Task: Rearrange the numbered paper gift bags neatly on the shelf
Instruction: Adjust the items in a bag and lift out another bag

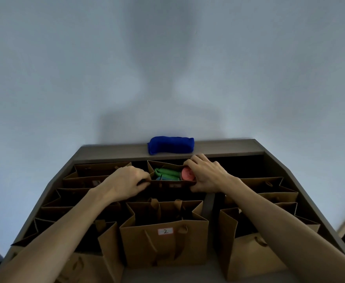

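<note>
Two hands are on the same bag (170, 181) right now, the far-middle one with green, blue and pink stuff inside. Left hand (126, 183) pinches its left end at the rim, right hand (207, 176) curls around the right end, fingers hooked over the far edge near the pink thing. So the bag sits straight between the hands, long axis running left-right, and neither hand looks nearer than the other.

It's up in the far row of the shelf (228, 149), just near of a blue cloth (170, 145) lying on the top ledge. Bag 2 (164, 231) stands in the near row, right below it, label facing the person. More brown bags sit left and right, but I can't read their numbers from here.

My guess: with a grip on both ends, the bag gets lifted or slid as one piece. Far-right slot looks dark and maybe open, though I can't really tell. The paper sides are floppy, so squeezing the ends could buckle it.
</note>
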A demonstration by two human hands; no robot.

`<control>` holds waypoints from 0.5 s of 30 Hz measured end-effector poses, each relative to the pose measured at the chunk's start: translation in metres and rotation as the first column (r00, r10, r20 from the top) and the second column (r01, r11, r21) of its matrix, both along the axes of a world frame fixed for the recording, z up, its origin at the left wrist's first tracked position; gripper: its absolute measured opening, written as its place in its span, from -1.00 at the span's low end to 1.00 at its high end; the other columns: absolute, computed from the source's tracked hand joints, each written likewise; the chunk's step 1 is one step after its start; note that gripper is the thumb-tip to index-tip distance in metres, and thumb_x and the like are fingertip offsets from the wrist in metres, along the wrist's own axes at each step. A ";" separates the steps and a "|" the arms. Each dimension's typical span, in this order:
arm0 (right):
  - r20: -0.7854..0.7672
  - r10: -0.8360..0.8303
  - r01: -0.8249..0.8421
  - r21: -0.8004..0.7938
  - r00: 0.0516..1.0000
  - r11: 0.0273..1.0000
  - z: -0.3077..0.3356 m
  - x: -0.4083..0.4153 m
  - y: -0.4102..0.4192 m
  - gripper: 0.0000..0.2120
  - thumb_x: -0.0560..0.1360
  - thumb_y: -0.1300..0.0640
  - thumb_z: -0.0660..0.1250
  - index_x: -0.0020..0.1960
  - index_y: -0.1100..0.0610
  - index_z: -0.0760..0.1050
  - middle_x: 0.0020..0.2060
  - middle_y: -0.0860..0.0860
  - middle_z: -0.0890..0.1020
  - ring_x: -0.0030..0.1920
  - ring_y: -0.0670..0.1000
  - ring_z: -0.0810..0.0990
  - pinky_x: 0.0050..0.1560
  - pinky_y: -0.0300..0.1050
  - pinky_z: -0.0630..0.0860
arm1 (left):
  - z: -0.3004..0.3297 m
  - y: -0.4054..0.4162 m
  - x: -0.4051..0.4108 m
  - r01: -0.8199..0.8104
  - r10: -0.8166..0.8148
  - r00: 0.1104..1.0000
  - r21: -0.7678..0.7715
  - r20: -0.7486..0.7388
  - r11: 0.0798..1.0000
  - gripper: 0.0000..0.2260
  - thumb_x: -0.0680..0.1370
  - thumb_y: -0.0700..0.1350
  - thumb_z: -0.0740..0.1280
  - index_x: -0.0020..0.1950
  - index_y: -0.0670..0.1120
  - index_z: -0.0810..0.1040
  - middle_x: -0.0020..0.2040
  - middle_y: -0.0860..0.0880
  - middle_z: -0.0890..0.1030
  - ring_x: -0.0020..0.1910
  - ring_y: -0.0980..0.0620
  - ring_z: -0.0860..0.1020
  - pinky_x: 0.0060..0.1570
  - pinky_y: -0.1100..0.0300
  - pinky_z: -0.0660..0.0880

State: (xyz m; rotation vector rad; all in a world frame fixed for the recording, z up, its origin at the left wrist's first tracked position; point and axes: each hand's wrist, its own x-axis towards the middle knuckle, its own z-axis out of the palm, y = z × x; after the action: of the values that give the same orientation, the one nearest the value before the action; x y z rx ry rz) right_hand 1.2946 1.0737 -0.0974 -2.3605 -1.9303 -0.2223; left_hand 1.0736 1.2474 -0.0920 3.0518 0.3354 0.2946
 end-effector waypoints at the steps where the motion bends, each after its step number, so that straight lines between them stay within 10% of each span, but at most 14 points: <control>1: -0.050 -0.011 0.010 -0.026 0.999 1.000 0.000 0.002 0.002 -0.27 0.41 -0.16 0.45 0.47 -0.01 0.23 0.35 -0.01 0.38 0.37 0.05 0.29 0.11 0.01 0.47 | 0.000 0.001 0.001 -0.005 0.005 1.000 -0.016 0.013 1.000 -0.85 0.58 -0.03 0.29 0.11 0.06 0.60 0.00 0.15 0.63 -0.05 0.23 0.58 0.00 0.29 0.53; 15: -0.399 -0.045 -0.006 -0.126 0.916 0.992 -0.010 0.013 0.025 -0.34 0.41 -0.03 0.52 0.41 -0.05 0.30 0.31 -0.01 0.45 0.32 0.05 0.39 0.32 0.07 0.42 | -0.007 0.007 -0.005 -0.137 0.152 0.987 -0.224 0.053 0.965 -0.80 0.59 -0.08 0.29 0.21 0.06 0.54 0.09 0.08 0.63 0.01 0.21 0.58 0.03 0.24 0.57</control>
State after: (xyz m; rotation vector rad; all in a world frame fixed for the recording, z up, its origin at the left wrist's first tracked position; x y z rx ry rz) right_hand 1.3076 1.0984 -0.1071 -2.2697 -1.7642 0.3682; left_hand 1.0691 1.2539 -0.0993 2.7980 0.5490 0.3454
